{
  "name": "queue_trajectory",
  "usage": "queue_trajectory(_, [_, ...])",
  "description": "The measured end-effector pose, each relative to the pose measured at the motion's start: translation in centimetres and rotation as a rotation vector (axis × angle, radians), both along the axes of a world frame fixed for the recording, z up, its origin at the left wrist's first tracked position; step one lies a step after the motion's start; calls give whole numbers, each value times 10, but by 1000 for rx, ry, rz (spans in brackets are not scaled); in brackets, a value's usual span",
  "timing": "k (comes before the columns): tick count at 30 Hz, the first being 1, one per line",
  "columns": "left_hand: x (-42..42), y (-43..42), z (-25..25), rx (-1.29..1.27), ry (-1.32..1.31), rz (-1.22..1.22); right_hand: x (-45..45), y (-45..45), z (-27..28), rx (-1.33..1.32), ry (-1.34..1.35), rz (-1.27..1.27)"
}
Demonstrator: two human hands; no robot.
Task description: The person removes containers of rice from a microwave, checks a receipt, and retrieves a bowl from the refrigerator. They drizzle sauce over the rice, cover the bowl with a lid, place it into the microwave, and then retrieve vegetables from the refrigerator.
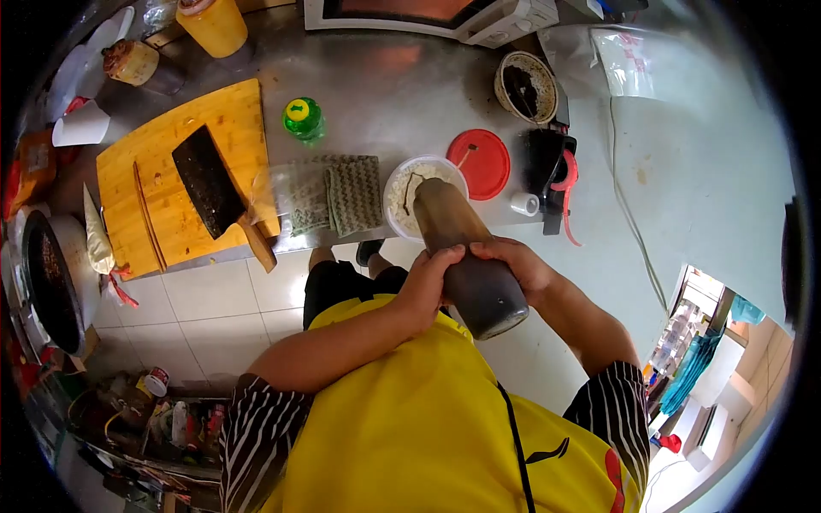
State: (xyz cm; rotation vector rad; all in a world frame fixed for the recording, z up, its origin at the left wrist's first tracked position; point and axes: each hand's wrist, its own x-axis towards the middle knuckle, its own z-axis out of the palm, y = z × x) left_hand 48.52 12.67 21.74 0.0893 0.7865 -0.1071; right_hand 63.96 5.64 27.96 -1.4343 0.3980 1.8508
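Both my hands grip a squeeze bottle [479, 286] with dark liquid inside. My left hand [428, 282] wraps its left side and my right hand [517, 267] its right side, fingers closed and partly hidden. The bottle tilts with its neck over a round white tub [390, 212]. Pale, grainy stuff [402, 184] fills the tub, and a thin dark streak lies on top. The bottle's tip is hidden behind its body. A red lid [489, 171] with a brown smear lies beside the tub.
Left of the tub are a folded patterned cloth [355, 192], a green bottle with yellow cap [301, 120] and a cutting board [120, 192] bearing a cleaver [205, 179], its handle past the counter edge. A bowl with dark residue [523, 90] and white tape roll [524, 203] sit right.
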Motion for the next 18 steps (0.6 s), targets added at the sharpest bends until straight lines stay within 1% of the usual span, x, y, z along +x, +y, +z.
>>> queue_trajectory(3, [-8, -13, -9, -39, 10, -52, -8, -12, -4, -77, 53, -66])
queue_trajectory(7, [-20, -22, -3, -151, 37, -60, -20, -22, -5, -214, 161, -96])
queue_trajectory(9, [-19, -25, -5, -157, 42, -52, -19, -24, -6, -195, 150, -120])
queue_trajectory(12, [-3, -16, -6, -52, 71, -110, -7, -25, -7, -113, 84, -123])
queue_trajectory(15, [10, -12, -10, 21, -45, -91, 0, -18, 3, -49, -27, -104])
queue_trajectory(16, [9, -15, -13, 9, -46, -108, 1, -16, 6, -36, -68, -97])
queue_trajectory(18, [7, -20, -20, -14, -48, -142, -5, -26, -3, -140, 1, -136])
